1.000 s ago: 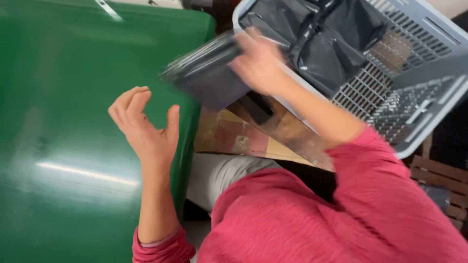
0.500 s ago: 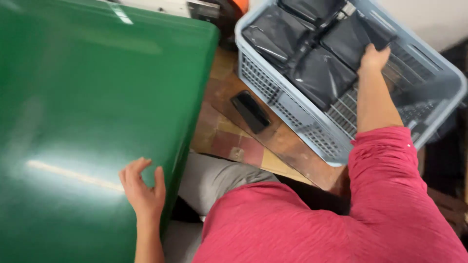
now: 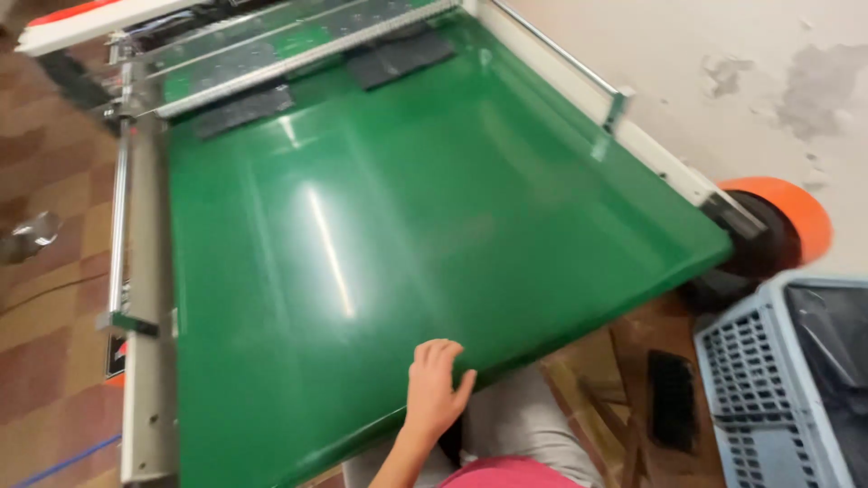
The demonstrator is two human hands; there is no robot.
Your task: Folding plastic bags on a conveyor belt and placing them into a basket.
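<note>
Resting flat with fingers loosely spread and empty, the left hand (image 3: 434, 393) sat on the near edge of the green conveyor belt (image 3: 407, 217), which looked slick, taut and best pressed palm-down; the right hand was out of view.

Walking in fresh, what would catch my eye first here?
The glossy green conveyor belt fills most of the view, with dark flat pieces lying at its far end. The person's left hand rests on the belt's near edge. At the lower right stands a pale blue slotted crate, and beyond it an orange round object by the wall.
</note>
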